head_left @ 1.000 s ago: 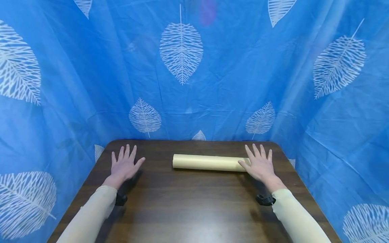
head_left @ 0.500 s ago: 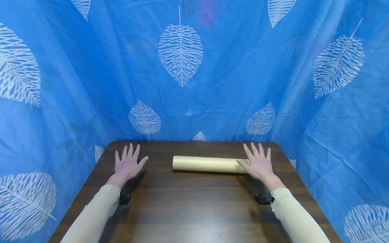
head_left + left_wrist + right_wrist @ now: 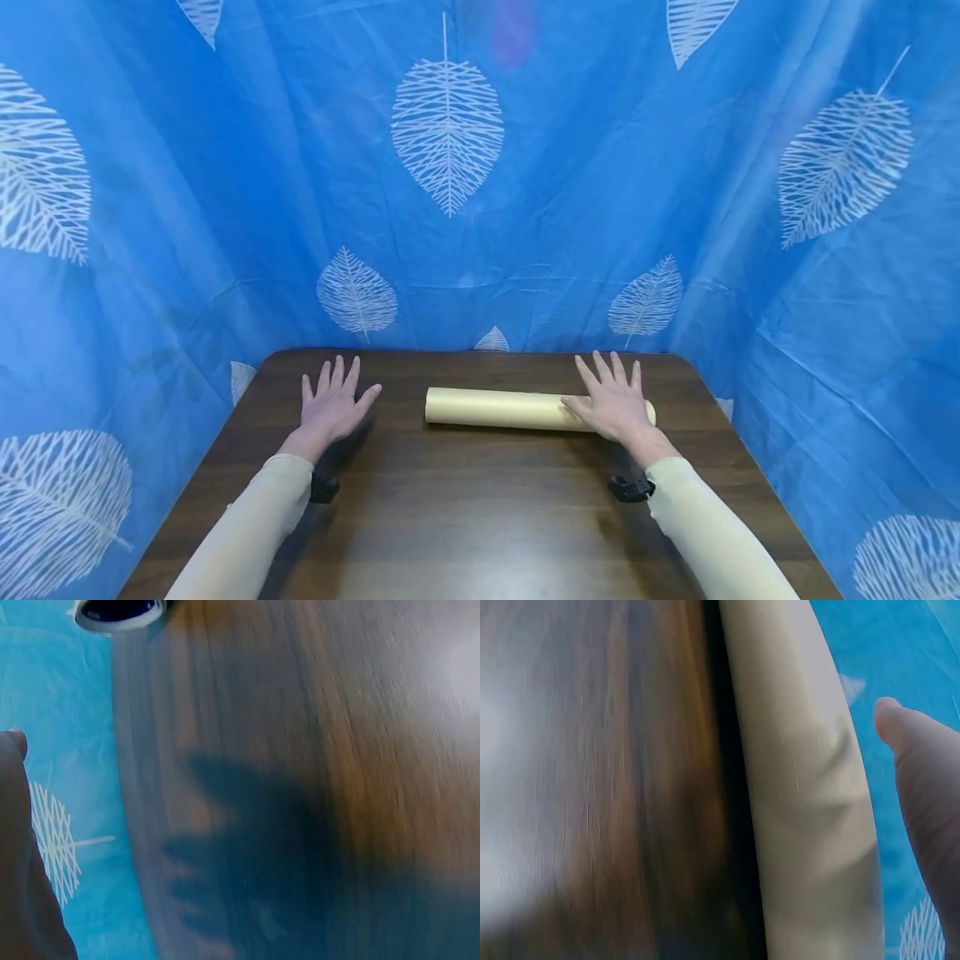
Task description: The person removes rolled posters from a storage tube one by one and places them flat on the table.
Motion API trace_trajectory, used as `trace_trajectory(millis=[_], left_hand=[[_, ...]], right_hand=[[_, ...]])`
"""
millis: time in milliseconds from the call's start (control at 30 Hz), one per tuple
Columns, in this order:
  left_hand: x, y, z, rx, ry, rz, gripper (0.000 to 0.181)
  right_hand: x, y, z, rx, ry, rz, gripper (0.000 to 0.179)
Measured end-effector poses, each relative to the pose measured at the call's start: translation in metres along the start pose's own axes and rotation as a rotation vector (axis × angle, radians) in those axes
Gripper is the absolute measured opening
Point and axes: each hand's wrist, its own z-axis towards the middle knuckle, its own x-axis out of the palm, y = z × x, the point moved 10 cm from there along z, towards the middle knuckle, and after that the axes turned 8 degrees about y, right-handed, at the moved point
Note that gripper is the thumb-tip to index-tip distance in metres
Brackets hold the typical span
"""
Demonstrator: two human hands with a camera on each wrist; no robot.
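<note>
A pale yellow roll, smooth like rolled paper, lies sideways near the far side of the brown table. In the left wrist view its dark hollow end shows at the top. My right hand overlaps the roll's right part in the head view, fingers spread; in the right wrist view its thumb is raised and casts a shadow on the roll. To the left of the roll, my left hand hovers with spread fingers above its own shadow on the table, holding nothing.
The dark wood-grain table has rounded far corners. A blue curtain with white leaf prints hangs behind it and along both sides. Each wrist carries a black band, such as the right wristband.
Both hands have moved inward: the left hand to the right, the right hand to the left along the roll, uncovering its right end. The roll stays in about the same place.
</note>
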Motion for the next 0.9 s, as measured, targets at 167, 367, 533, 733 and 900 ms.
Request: trace_trajectory(millis=[167,367,533,733,900], left_hand=[[0.008,-0.017,0.007,-0.018,0.054,-0.057,0.093],[0.023,-0.042,0.012,-0.028,0.139,-0.274,0.091],[0.039,-0.063,0.013,-0.008,0.219,-0.484,0.088],[0.057,-0.069,0.014,-0.052,0.244,-0.708,0.086],[0.063,-0.073,0.012,-0.067,0.220,-0.790,0.077]], right_hand=[[0.004,0.039,0.015,-0.079,0.028,-0.025,0.089],[0.016,0.093,0.029,-0.203,0.103,-0.068,0.099],[0.029,0.122,0.034,-0.251,0.208,-0.074,0.108],[0.037,0.136,0.035,-0.228,0.298,-0.063,0.100],[0.039,0.139,0.036,-0.211,0.297,-0.093,0.079]])
